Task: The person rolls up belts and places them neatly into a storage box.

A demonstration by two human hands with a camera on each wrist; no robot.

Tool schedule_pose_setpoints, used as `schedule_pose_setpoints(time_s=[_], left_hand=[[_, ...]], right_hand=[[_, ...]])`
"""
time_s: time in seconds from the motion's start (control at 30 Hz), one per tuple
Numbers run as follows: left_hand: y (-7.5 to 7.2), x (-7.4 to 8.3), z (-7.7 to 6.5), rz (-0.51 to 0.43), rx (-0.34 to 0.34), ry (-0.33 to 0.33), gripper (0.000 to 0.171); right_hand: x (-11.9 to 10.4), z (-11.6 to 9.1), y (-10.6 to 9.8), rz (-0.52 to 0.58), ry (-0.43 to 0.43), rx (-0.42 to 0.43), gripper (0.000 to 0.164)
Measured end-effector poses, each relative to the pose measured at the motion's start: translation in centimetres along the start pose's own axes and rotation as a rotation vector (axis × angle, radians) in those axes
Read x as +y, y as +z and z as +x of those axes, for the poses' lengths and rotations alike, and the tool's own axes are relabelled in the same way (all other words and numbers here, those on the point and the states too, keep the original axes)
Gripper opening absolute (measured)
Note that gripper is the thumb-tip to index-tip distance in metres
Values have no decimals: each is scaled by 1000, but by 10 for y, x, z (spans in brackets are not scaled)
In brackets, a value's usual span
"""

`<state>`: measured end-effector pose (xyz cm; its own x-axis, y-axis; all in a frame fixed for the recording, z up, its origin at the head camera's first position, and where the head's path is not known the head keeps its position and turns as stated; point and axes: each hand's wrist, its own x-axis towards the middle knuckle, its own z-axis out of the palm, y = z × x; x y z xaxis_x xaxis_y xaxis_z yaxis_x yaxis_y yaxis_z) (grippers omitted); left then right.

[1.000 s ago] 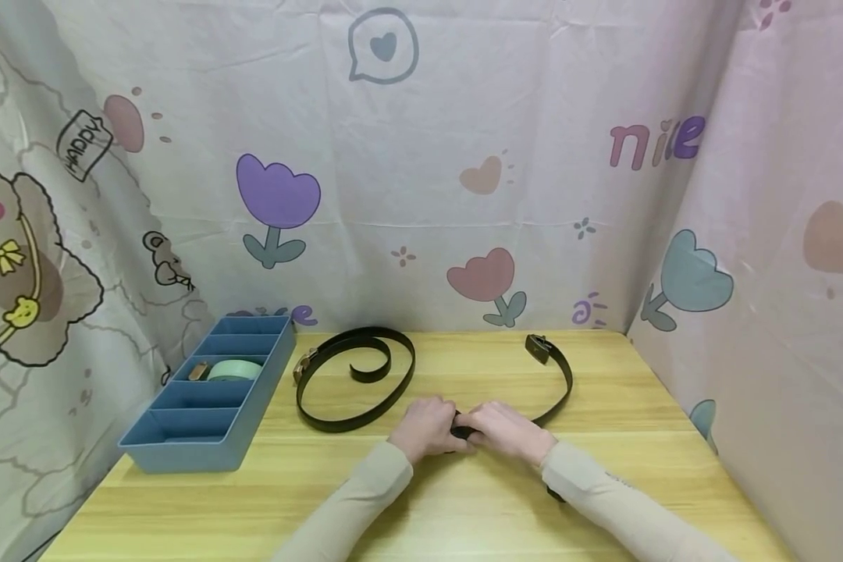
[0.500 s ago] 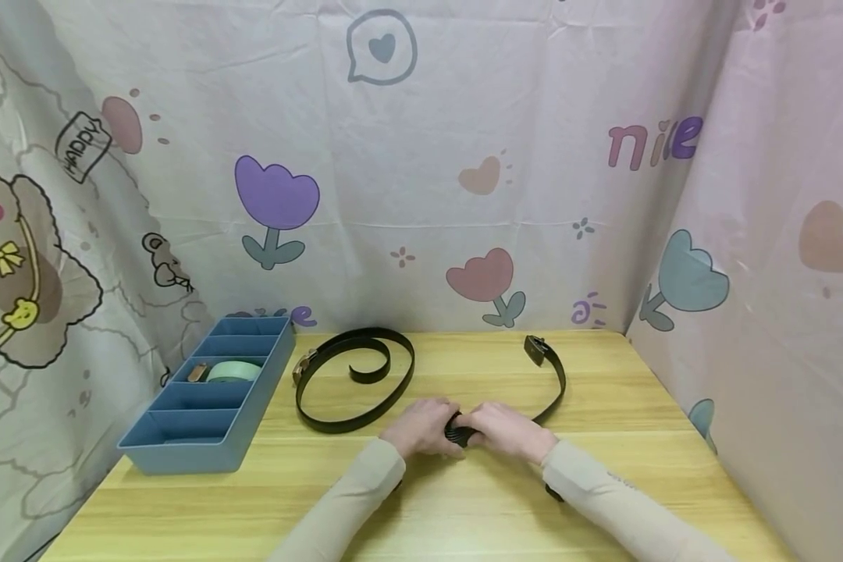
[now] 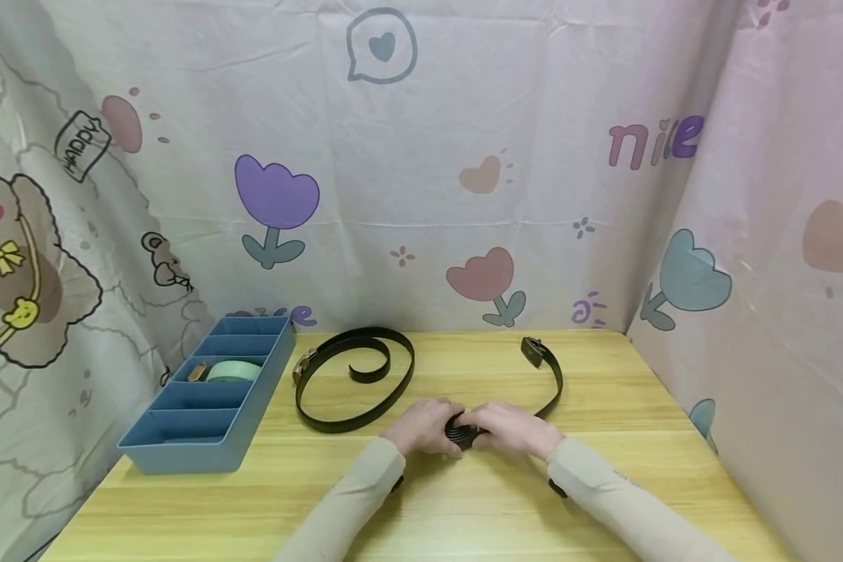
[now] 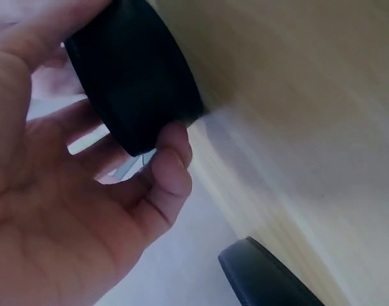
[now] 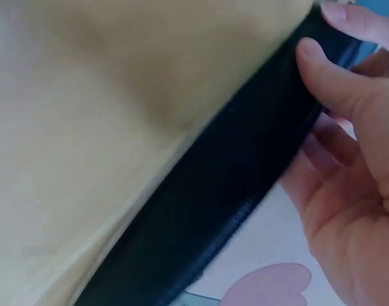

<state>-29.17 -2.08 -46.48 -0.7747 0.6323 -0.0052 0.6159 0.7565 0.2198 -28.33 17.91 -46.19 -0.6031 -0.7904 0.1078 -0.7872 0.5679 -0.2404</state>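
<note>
A black belt (image 3: 461, 432) is wound into a tight coil between my hands on the table. Its loose tail curves away to the right and ends in a buckle (image 3: 531, 351). My left hand (image 3: 425, 427) holds the coil from the left, fingers and thumb curled round its outer side; the left wrist view shows the smooth outer wrap of the coil (image 4: 134, 76). From the right my right hand (image 3: 509, 429) pinches the belt where it meets the coil. In the right wrist view the belt strap (image 5: 226, 159) runs out from the thumb (image 5: 322, 70) standing on its edge.
A second black belt (image 3: 354, 425) lies in a loose loop behind my left hand, its buckle (image 3: 304, 364) at the left. A blue divided box (image 3: 183, 457) stands at the left, holding a pale green roll (image 3: 234, 370) and a brown-ended item (image 3: 198, 371). Printed curtains surround the wooden table (image 3: 464, 515).
The coil has turned between my hands, and its wound layers now show from above. The buckle end has slid slightly left, towards the coil. The loose belt and box have stayed still.
</note>
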Motion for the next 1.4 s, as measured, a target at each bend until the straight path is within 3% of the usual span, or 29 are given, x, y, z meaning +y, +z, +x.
schedule_pose_setpoints(time_s=[0.13,0.3,0.53,0.63,0.83,0.93,1.1,1.3,1.4], left_hand=[[1,-1,1,-31,15,-42,47],[3,1,1,0,24,-96,53],[-3,-3,2,-37,-47,-26,41],[-3,-4,2,-45,-55,-15,41],[-3,0,2,-41,1,-89,42],[-2,4,2,32,45,-107,43],[0,5,4,106,70,-97,41],[-2,-3,6,28,-9,-43,48],[-4,-6,6,-5,-39,-4,49]], right_hand=[[-3,4,4,-8,5,33,22],[-6,5,7,-41,-45,57,9],[-2,1,4,-27,-16,8,39],[-1,3,5,-29,-11,17,34],[-4,8,11,-62,-6,67,12],[-6,9,13,-77,1,84,11],[-6,7,11,-57,-2,59,15],[-2,1,-2,9,9,-47,45],[-1,0,-5,15,14,-62,48]])
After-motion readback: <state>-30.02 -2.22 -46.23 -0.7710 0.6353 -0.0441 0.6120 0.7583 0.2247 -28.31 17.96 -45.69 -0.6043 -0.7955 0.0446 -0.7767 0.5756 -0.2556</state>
